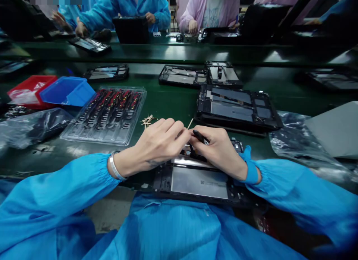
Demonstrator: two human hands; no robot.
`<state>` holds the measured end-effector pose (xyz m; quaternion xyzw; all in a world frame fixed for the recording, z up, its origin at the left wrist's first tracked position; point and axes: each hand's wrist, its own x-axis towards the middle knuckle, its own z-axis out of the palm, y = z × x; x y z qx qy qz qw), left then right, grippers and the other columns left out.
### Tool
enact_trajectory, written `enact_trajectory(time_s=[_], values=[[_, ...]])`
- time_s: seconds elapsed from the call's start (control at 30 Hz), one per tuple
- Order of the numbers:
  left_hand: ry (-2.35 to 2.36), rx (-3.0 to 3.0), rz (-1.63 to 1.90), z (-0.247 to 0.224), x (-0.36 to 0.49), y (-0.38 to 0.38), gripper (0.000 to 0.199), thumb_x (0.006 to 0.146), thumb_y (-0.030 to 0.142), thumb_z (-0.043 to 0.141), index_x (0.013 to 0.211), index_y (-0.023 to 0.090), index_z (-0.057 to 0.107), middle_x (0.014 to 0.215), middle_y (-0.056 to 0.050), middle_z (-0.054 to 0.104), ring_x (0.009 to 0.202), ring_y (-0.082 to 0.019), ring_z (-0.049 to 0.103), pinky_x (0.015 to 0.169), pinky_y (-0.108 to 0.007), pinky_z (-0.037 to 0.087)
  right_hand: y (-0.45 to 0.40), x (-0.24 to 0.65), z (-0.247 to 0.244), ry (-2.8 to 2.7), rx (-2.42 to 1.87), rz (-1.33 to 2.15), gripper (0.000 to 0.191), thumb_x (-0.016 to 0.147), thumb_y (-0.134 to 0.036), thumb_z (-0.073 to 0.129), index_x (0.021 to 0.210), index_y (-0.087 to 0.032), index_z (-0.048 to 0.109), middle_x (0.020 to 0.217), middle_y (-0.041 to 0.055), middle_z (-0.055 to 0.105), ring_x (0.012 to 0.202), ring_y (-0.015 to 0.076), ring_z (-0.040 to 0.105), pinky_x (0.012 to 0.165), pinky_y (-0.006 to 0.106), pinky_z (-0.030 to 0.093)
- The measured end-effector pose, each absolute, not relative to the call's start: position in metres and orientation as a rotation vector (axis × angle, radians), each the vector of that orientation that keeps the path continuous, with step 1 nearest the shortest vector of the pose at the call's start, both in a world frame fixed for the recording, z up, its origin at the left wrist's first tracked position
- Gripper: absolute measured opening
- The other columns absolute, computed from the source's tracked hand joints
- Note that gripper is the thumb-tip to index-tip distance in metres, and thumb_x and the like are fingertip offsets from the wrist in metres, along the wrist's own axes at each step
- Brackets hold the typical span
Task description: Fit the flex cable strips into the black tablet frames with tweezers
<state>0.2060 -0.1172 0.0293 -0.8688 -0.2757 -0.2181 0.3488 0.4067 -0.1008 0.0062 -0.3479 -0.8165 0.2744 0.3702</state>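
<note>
Right hand (220, 150) mid-frame has its fingers closed round a black tool (200, 136), left hand (163, 142)'s curled just beside it, can't tell if it's gripping anything.

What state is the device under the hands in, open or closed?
Open: the device shows its grey inner panel, printed marks and all, face up with no cover over it. Its far part is partly hidden.

An open lane of green bench (167, 100) is left between the clear tray (119, 136) and the stacked housings (237, 107). Its near end is obstructed by the left hand (163, 140) and a pile of pale strips (149, 120), while the far end is partly closed by an opened housing (181, 75).
</note>
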Motion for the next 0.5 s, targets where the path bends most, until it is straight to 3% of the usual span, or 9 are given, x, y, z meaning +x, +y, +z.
enact_trajectory(time_s=[0.13,0.27,0.4,0.5], values=[[-1.091,-2.333,-0.487,0.026,0.174,-0.099,0.02,0.1,0.018,0.05,0.086,0.016,0.063,0.081,-0.003,0.061,0.073,-0.017,0.058,0.061,-0.029,0.041,-0.1,0.407,0.009,-2.022,-1.019,0.804,0.021,0.092,-0.025,0.062,0.076,-0.016,0.07,0.068,0.0007,0.066,0.064,0.0133,0.059,0.058,0.026,0.039],[-1.472,-2.423,-0.189,0.02,0.134,-0.08,0.022,0.103,0.024,0.047,0.098,0.014,0.066,0.089,-0.005,0.064,0.076,-0.019,0.062,0.06,-0.03,0.039,-0.098,0.407,0.012,-1.863,-1.091,1.049,0.022,0.089,-0.036,0.067,0.077,-0.018,0.072,0.067,0.0021,0.067,0.061,0.0151,0.06,0.056,0.027,0.042],[-1.572,-2.524,0.104,0.017,0.117,-0.074,0.029,0.094,0.005,0.044,0.109,0.012,0.067,0.101,-0.009,0.067,0.088,-0.02,0.065,0.072,-0.029,0.048,-0.097,0.406,0.012,-1.723,-1.125,1.222,0.025,0.084,-0.042,0.073,0.078,-0.017,0.074,0.063,0.0023,0.064,0.052,0.0118,0.051,0.05,0.028,0.04],[-1.472,-2.563,-0.019,0.016,0.125,-0.075,0.046,0.086,-0.004,0.042,0.124,0.011,0.065,0.113,-0.014,0.066,0.102,-0.024,0.063,0.087,-0.036,0.051,-0.098,0.404,0.012,-1.622,-1.124,1.314,0.027,0.082,-0.043,0.075,0.076,-0.017,0.073,0.064,0.0022,0.064,0.051,0.0101,0.049,0.05,0.027,0.04]])
